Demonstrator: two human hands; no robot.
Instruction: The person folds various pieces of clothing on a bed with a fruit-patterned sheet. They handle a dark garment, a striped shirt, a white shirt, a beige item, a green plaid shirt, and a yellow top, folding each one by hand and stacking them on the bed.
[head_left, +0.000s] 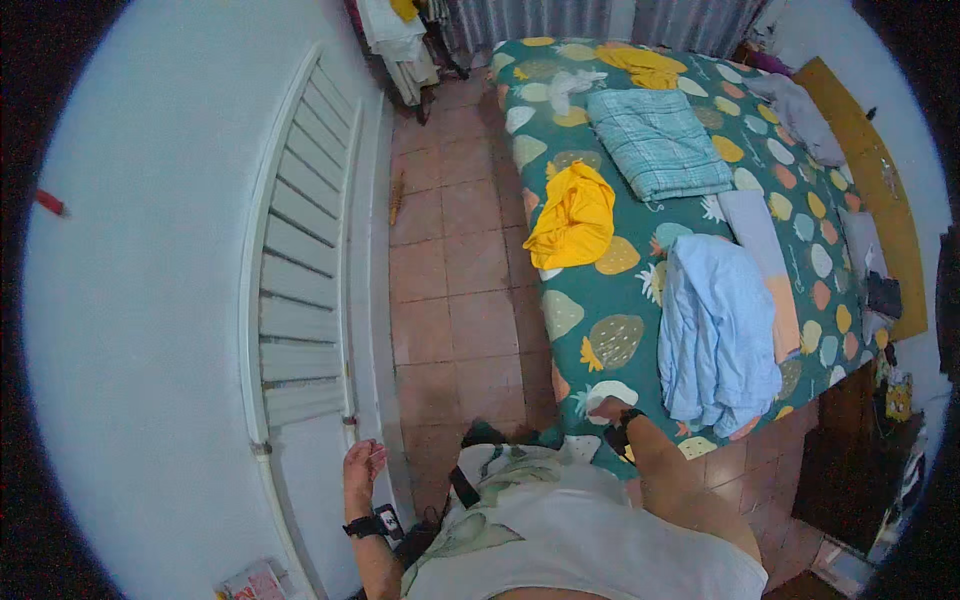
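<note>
My left hand (365, 459), fingers curled, hangs beside the white wall radiator (300, 262); anything inside it is too blurred to make out. Over the near left corner of the bed (562, 319) is my right hand (611, 410), its fingers mostly hidden from above. Black bands circle both wrists. A rumpled light-blue garment (716, 330) lies just beyond the right hand. Farther up the mattress are a bunched yellow garment (576, 217) and a folded teal checked blanket (658, 142). A folded grey and peach cloth (761, 255) runs alongside the blue garment.
Reddish floor tiles (480, 262) form an aisle between radiator and bed. White clothes (394, 34) hang at the far end, near a grey curtain (540, 26). Another yellow cloth (641, 66) lies on the bed's far end. A wooden headboard (870, 187) borders the right side.
</note>
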